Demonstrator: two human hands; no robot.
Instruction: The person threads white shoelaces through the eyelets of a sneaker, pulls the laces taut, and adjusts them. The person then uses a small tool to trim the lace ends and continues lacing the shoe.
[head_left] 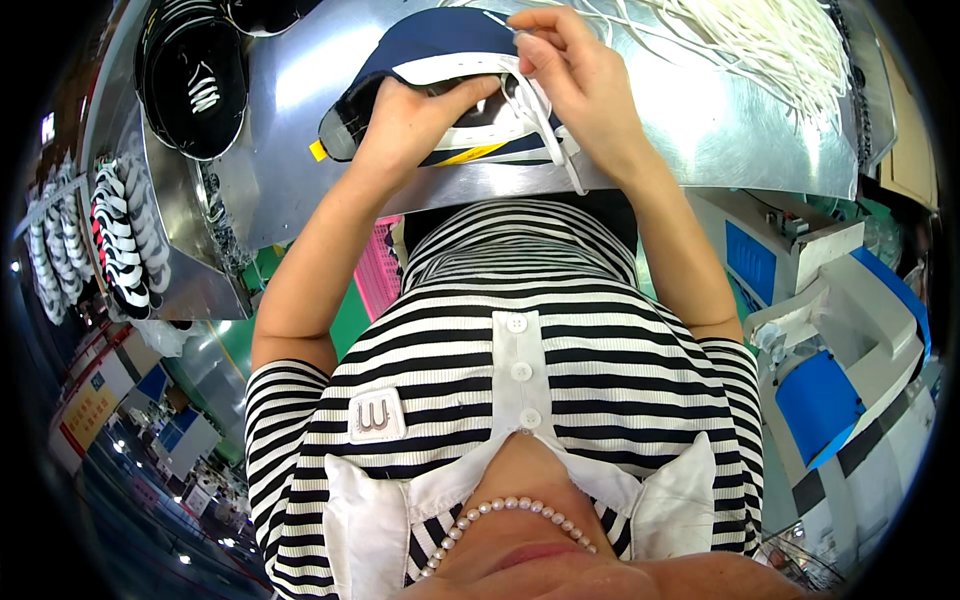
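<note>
A navy blue shoe upper (440,32) with white trim and a yellow tab lies near the front edge of the metal table. My left hand (412,122) is closed on its near side, thumb along the opening and fingers mostly hidden inside. Over the upper's right end, my right hand (588,85) pinches the tip of a white shoelace (548,130) between thumb and fingers. Loops of that lace run through the white eyelet strip, and an end hangs over the table edge. How many eyelets it passes through is hidden.
A heap of loose white laces (770,50) covers the table's (700,140) far right. Black shoe uppers (195,90) with white lacing are at the left. Black-and-white pieces (120,240) hang on a rack farther left. A grey-and-blue machine (850,340) stands to my right.
</note>
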